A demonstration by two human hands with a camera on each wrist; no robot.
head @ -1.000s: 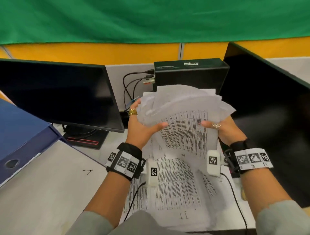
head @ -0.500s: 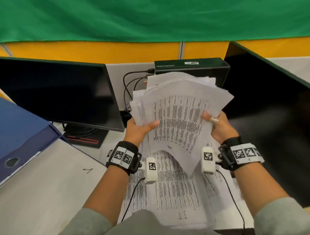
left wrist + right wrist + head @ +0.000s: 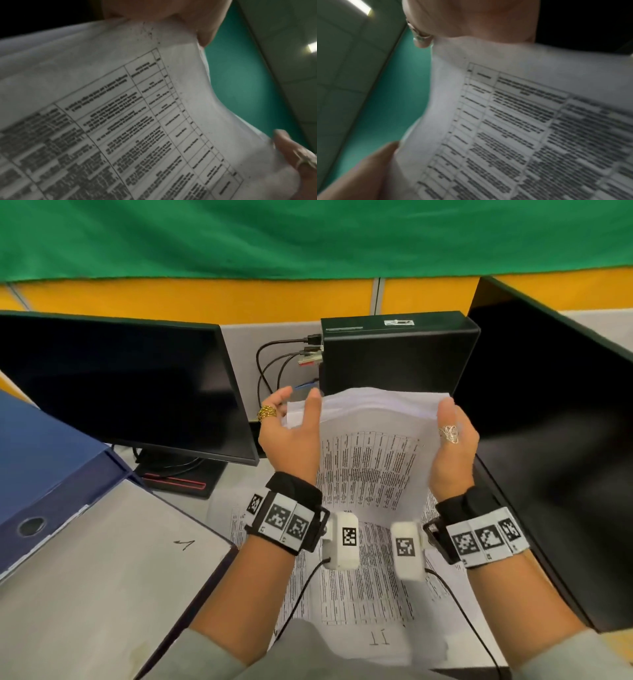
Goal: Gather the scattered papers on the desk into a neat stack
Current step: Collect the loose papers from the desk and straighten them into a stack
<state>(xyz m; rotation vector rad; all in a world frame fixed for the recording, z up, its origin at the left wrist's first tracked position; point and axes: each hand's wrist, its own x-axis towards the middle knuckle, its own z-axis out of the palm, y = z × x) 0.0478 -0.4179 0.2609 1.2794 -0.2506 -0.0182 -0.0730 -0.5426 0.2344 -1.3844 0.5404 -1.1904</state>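
Note:
I hold a bundle of printed papers upright between both hands, its lower edge hanging just above the desk. My left hand brackets the bundle's left edge with thumb and fingers straight. At the right edge, my right hand has its thumb on the front sheet; its fingers are hidden behind the paper. The printed table on the front sheet fills the left wrist view, and the same sheet fills the right wrist view. More printed sheets lie flat on the desk under my wrists.
A dark monitor stands at the left and another black screen at the right. A black computer box with cables is right behind the bundle. A blue binder and a grey folder lie at the near left.
The fanned-out bundle has been drawn together into a narrower, more even one. Both hands have turned palms inward at its side edges, and my left thumb has straightened.

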